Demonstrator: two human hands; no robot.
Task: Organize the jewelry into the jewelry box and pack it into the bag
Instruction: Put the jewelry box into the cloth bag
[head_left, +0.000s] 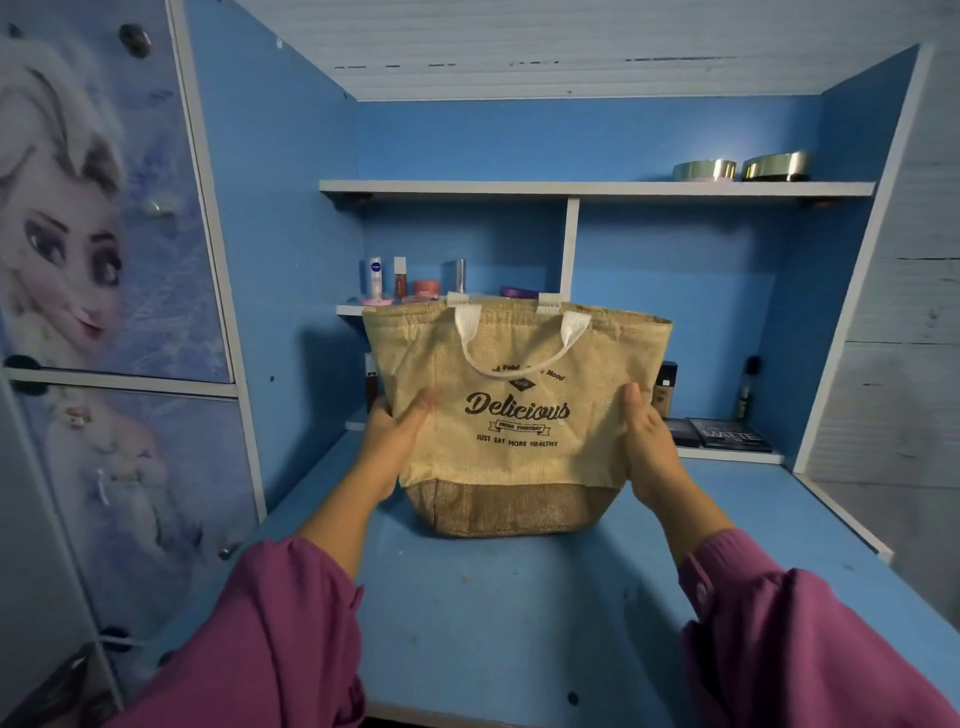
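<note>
A tan jute tote bag (519, 415) with white handles and the print "Delicious" stands upright on the blue desk (519, 613), near its back. My left hand (395, 434) grips the bag's left side, thumb on the front face. My right hand (649, 441) grips the right side the same way, thumb pointing up along the front. The fingers of both hands are hidden behind the bag. Its mouth faces up and its inside cannot be seen. No jewelry box or loose jewelry shows anywhere.
Two round metal tins (704, 170) sit on the top shelf at the right. Small cosmetic bottles (400, 280) line the middle shelf behind the bag. Makeup palettes (727, 434) lie on the low ledge at the right. A printed cabinet door (104, 234) stands close on the left.
</note>
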